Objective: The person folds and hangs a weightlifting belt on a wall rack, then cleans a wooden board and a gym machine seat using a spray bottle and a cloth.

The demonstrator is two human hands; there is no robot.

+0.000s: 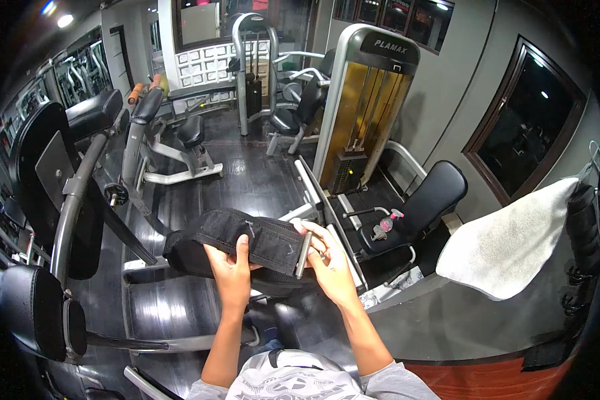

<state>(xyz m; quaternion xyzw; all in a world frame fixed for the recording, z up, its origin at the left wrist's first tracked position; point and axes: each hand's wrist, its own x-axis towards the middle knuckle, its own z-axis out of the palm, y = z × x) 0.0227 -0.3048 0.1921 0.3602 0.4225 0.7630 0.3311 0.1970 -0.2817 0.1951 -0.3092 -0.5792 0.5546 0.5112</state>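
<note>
A wide black belt (270, 241) is held up in front of my body, looped, with a metal bar buckle (304, 255) at its right end. My left hand (232, 270) grips the belt's lower edge near the middle, thumb pressed on its face. My right hand (330, 265) is closed round the buckle end, with the fingers behind and beside the metal bar. The rounded part of the belt bulges out to the left of my left hand.
A weight-stack machine (387, 50) with a black seat (380, 240) stands ahead right, a pink-topped spray bottle (388, 222) on the seat. A white towel (507, 240) hangs at right. Padded machines (53, 193) stand at left, over the dark floor (240, 177).
</note>
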